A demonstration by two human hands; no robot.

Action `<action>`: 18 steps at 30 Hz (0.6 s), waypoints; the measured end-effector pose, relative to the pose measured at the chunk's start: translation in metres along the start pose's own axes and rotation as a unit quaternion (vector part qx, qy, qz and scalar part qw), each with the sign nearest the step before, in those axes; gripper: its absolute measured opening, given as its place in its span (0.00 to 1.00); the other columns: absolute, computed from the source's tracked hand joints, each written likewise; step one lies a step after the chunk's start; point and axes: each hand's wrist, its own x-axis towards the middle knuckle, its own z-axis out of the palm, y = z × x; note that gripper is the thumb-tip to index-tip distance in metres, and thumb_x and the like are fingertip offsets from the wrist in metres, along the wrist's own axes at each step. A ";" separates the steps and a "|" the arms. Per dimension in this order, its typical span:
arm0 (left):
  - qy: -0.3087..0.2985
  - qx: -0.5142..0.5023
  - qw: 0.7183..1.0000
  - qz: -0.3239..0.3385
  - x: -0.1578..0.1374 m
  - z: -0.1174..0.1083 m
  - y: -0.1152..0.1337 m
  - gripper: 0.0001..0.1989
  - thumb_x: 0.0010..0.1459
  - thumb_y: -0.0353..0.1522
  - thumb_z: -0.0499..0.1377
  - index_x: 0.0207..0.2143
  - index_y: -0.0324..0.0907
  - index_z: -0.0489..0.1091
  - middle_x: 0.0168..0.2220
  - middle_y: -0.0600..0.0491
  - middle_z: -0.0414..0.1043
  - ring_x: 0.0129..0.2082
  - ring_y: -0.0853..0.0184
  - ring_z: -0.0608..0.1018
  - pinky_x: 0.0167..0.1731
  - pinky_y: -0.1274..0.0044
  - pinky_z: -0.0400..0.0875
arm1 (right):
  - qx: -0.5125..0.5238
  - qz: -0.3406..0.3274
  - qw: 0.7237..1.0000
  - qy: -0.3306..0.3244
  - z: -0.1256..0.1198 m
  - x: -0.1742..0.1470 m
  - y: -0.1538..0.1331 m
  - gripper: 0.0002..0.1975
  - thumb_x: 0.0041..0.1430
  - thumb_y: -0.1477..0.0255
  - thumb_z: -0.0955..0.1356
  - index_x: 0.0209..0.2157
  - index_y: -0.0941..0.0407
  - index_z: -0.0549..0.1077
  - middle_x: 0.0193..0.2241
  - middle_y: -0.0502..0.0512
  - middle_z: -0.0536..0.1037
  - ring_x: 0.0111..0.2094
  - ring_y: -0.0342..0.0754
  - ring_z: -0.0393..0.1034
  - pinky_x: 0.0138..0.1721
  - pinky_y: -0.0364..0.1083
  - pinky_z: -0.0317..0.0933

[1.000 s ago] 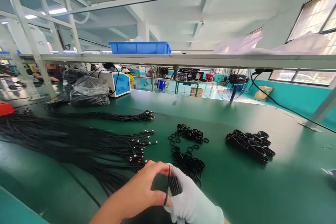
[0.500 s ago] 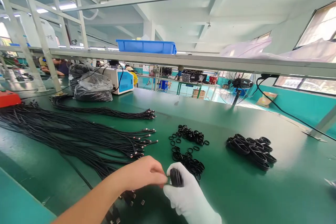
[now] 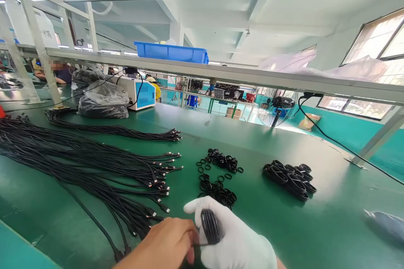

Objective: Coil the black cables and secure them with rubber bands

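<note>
A coiled black cable (image 3: 210, 226) sits in the grip of my right hand (image 3: 235, 235), which wears a white glove. My bare left hand (image 3: 172, 237) is right beside it, fingers closed on a strand of the same cable that runs out from the coil. The left fingertips are partly hidden. Left of my hands lie many loose black cables (image 3: 78, 155) with metal plug ends. Just beyond the glove are two heaps of small black rings, a nearer heap (image 3: 217, 191) and a farther heap (image 3: 222, 160).
A pile of coiled black cables (image 3: 290, 178) rests at right on the green table (image 3: 252, 143). Behind stand bagged goods (image 3: 104, 98) and a blue-white machine (image 3: 143, 92). A shelf with a blue tray (image 3: 172, 52) spans above. A person (image 3: 61, 71) sits far left.
Both hands have come lower and nearer to me, with the left hand dropping below the coil. The coil has turned, showing more of its windings. The view has shifted slightly right.
</note>
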 end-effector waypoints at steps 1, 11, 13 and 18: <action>-0.029 -0.024 0.999 -0.001 0.004 -0.005 -0.003 0.17 0.57 0.32 0.46 0.21 0.45 0.69 0.26 0.54 0.74 0.30 0.63 0.74 0.33 0.75 0.62 | 0.058 0.004 0.998 -0.023 0.000 -0.001 0.002 0.26 0.34 0.81 0.70 0.39 0.54 0.63 0.28 0.45 0.68 0.23 0.37 0.61 0.24 0.39 0.53; 0.066 -0.412 0.908 0.038 0.021 -0.009 0.006 0.05 0.47 0.31 0.60 0.28 0.40 0.66 0.26 0.55 0.71 0.28 0.69 0.71 0.31 0.78 0.65 | 0.311 -0.071 0.937 -0.144 0.002 0.012 0.024 0.26 0.39 0.68 0.74 0.35 0.53 0.56 0.19 0.49 0.75 0.13 0.38 0.63 0.15 0.34 0.53; 0.074 -0.455 0.887 0.027 0.025 -0.003 0.005 0.07 0.44 0.30 0.61 0.28 0.40 0.65 0.25 0.57 0.69 0.26 0.70 0.70 0.28 0.79 0.64 | 0.310 -0.057 0.939 -0.135 0.001 0.011 0.024 0.26 0.38 0.68 0.74 0.36 0.54 0.56 0.19 0.50 0.76 0.14 0.38 0.64 0.15 0.34 0.54; 0.172 -0.269 0.947 0.025 0.016 -0.011 0.005 0.11 0.49 0.29 0.55 0.37 0.44 0.69 0.30 0.54 0.70 0.31 0.66 0.71 0.33 0.75 0.65 | 0.294 0.017 0.948 -0.122 -0.001 0.012 0.020 0.30 0.36 0.73 0.73 0.43 0.56 0.60 0.17 0.48 0.74 0.13 0.39 0.63 0.14 0.35 0.56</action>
